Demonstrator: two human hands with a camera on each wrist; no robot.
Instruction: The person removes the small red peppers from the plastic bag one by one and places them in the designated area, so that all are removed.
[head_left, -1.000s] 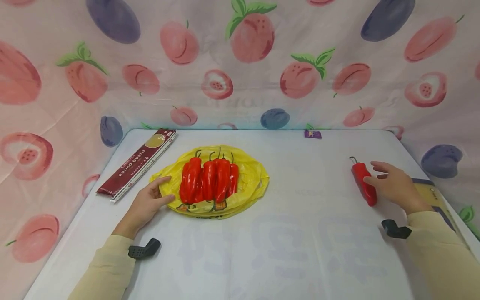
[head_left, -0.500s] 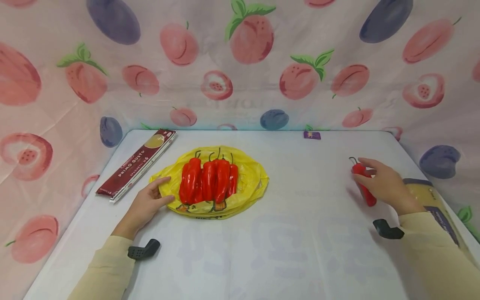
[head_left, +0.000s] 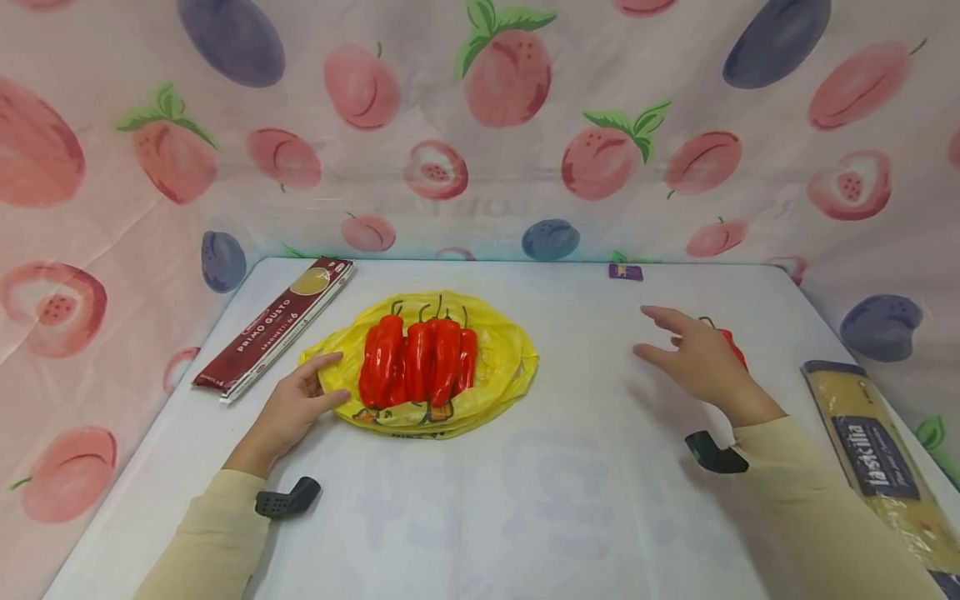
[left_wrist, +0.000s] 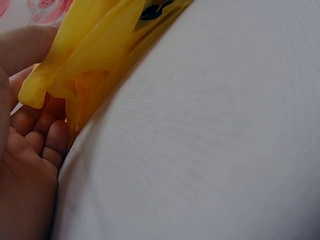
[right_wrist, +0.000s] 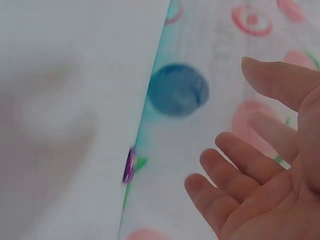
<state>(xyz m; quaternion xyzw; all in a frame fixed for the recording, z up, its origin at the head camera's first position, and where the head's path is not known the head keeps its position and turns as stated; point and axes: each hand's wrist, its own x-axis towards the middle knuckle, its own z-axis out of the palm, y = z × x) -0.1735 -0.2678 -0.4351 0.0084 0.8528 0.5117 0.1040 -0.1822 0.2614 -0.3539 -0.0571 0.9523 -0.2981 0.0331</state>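
A yellow plastic bag (head_left: pixel 498 367) lies on the table at left centre, with several red peppers (head_left: pixel 418 358) side by side on it, stems pointing away. My left hand (head_left: pixel 294 408) holds the bag's left edge. In the left wrist view, yellow film (left_wrist: pixel 75 65) passes between the thumb and the curled fingers. Over the table's right side, my right hand (head_left: pixel 701 367) is raised with its fingers spread and nothing in it; the right wrist view shows its palm (right_wrist: pixel 270 200) bare. Another red pepper (head_left: pixel 733 346) lies behind this hand, mostly hidden by it.
A dark red spaghetti packet (head_left: pixel 277 329) lies at the table's left. Along the right edge is a yellow pasta packet (head_left: pixel 873 458), partly under the right sleeve. A small purple packet (head_left: pixel 626 272) sits at the back edge, before a fruit-patterned cloth (head_left: pixel 510 167).
My right hand reached over the lone red pepper, then moved left past it, leaving the pepper on the table. More of the yellow pasta packet shows. The left hand stays at the bag.
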